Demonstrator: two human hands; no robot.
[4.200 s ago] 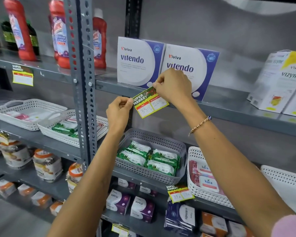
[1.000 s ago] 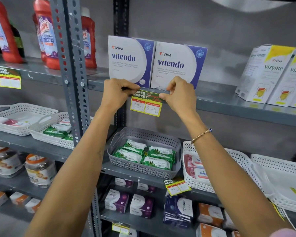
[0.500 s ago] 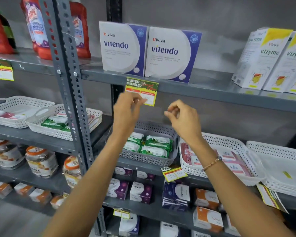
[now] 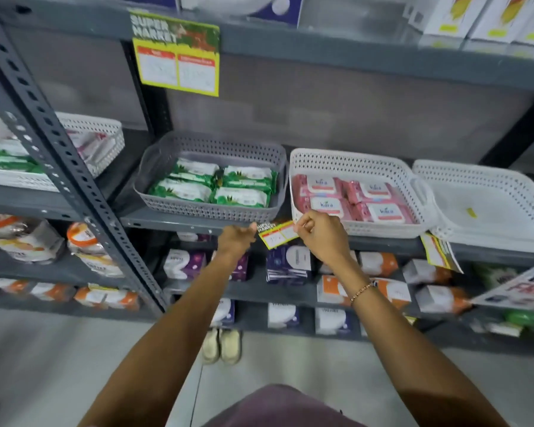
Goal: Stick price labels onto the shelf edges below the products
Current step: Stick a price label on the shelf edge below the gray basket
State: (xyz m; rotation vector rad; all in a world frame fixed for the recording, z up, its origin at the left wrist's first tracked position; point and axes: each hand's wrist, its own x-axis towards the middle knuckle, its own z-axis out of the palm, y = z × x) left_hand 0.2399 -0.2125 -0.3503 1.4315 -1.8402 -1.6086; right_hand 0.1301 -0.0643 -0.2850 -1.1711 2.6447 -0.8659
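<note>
A yellow and green price label [image 4: 177, 53] hangs stuck on the upper shelf edge, under the purple and white boxes. Lower down, a second small price label [image 4: 277, 235] sits tilted on the grey middle shelf edge [image 4: 167, 222], between the grey basket [image 4: 211, 211] of green packs and the white basket [image 4: 352, 161] of pink packs. My left hand [image 4: 236, 237] touches that label's left end. My right hand [image 4: 321, 234] pinches its right end between thumb and fingers.
A perforated grey upright [image 4: 59, 167] slants down the left. An empty white basket [image 4: 487, 208] stands at the right, with a loose label [image 4: 438, 252] hanging below it. Boxes and packs fill the lower shelves. My shoes [image 4: 221, 345] show on the floor.
Both hands let go of the label on the upper shelf edge and dropped to the tilted label on the middle shelf edge. The view tipped downward.
</note>
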